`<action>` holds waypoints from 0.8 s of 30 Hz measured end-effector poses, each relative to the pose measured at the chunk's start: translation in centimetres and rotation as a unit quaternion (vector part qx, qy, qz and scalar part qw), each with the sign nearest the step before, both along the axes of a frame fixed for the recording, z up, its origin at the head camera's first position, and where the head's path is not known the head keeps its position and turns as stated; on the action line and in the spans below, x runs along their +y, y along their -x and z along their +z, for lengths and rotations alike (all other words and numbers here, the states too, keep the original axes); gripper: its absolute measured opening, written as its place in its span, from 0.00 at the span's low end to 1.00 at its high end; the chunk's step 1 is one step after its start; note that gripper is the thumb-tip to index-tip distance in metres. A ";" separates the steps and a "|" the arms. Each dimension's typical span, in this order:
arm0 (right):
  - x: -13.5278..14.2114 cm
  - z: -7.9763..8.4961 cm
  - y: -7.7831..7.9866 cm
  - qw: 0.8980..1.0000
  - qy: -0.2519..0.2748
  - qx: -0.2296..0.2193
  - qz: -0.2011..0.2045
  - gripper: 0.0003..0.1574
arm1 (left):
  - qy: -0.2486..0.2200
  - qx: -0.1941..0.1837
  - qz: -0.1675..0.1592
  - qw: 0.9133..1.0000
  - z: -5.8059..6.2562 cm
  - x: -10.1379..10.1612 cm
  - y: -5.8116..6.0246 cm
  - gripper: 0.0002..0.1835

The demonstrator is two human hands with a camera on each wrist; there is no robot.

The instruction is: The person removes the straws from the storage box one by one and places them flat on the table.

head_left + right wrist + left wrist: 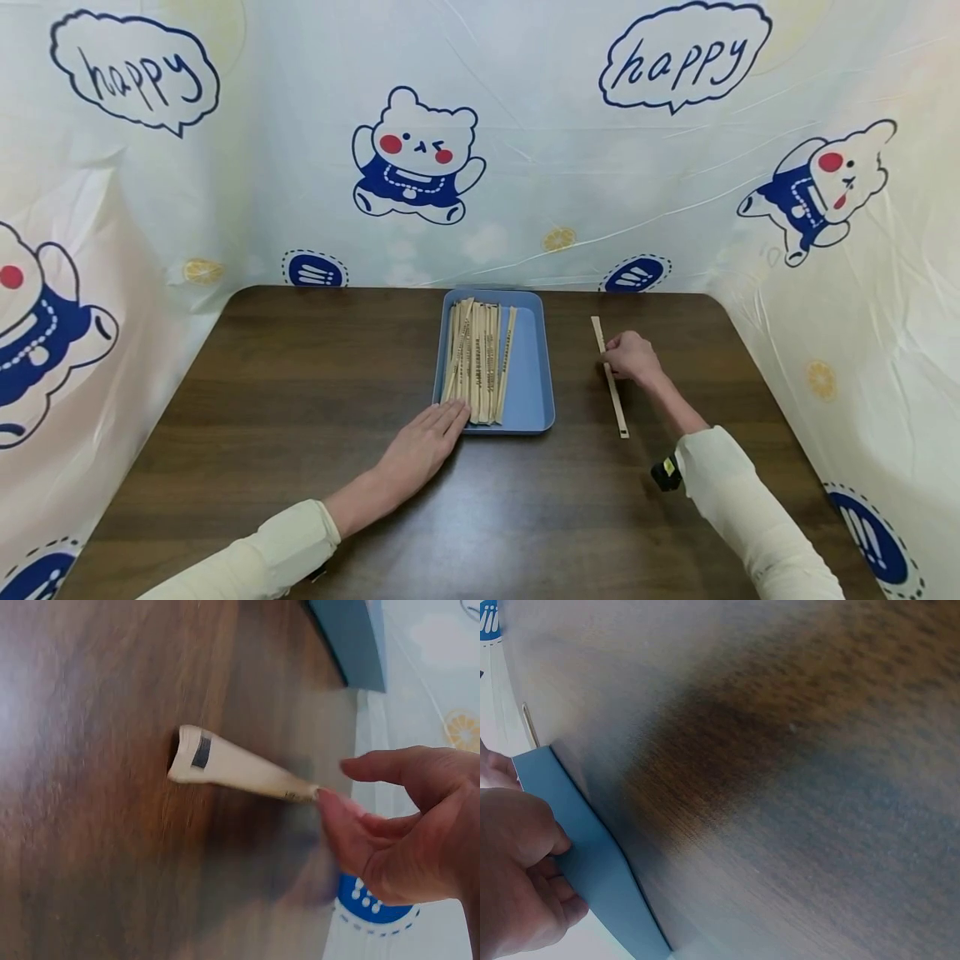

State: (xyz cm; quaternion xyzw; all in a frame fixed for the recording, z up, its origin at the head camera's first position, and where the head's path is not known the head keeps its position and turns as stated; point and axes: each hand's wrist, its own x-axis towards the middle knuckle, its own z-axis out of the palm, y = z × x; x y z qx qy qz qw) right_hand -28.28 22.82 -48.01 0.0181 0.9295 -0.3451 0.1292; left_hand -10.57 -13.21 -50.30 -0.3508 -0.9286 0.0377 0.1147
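Note:
A blue tray [531, 367] lies lengthwise near the far table edge, with several paper-wrapped chopsticks [477, 358] along its left side. My left hand [429, 440] grips the tray's near left corner; the left wrist view shows bent fingers against its outer wall [592, 847]. To the right of the tray, one separate paper-wrapped chopsticks pack [617, 404] lies on the table, a dark mark at its near end. My right hand [633, 358] touches its upper half. Seen from the right wrist, thumb and fingers [341, 825] are spread apart, a fingertip right at the pack.
The dark wooden table [300, 367] extends around the tray. A pale printed cloth [525, 150] hangs behind the far edge and along both sides. A small black device [666, 473] sits at the right wrist.

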 end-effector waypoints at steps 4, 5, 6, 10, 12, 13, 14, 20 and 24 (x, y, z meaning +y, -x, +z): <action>-1.4 0.9 -0.2 0.996 0.084 -0.020 -0.008 0.18 | 0.004 -0.001 0.006 1.000 0.1 0.0 0.0 0.29; -1.8 1.2 -0.3 0.992 0.117 -0.034 -0.009 0.23 | 0.005 -0.001 0.007 1.000 0.1 0.0 0.0 0.29; -2.2 1.6 -0.3 0.987 0.151 -0.051 -0.010 0.27 | 0.007 -0.002 0.007 1.000 0.1 0.0 0.0 0.29; -3.6 2.7 -0.5 0.967 0.233 -0.099 -0.004 0.34 | 0.015 -0.010 0.004 1.000 0.0 0.0 -0.1 0.29; -4.2 3.1 -0.6 0.960 0.259 -0.110 -0.001 0.34 | 0.018 -0.012 0.004 1.000 0.0 0.0 -0.2 0.29; -4.5 3.3 -0.5 0.956 0.270 -0.113 0.000 0.33 | 0.017 -0.012 0.004 1.000 0.0 0.0 -0.2 0.29; -4.8 3.4 -0.5 0.953 0.280 -0.115 0.002 0.32 | 0.017 -0.011 0.005 1.000 0.0 0.0 -0.2 0.29; -6.4 4.1 -0.5 0.941 0.313 -0.123 0.026 0.31 | 0.013 -0.005 0.006 1.000 0.1 0.0 -0.1 0.29; -7.6 4.1 -0.6 0.937 0.323 -0.126 0.040 0.31 | 0.008 -0.007 0.004 1.000 0.2 -0.1 -0.1 0.29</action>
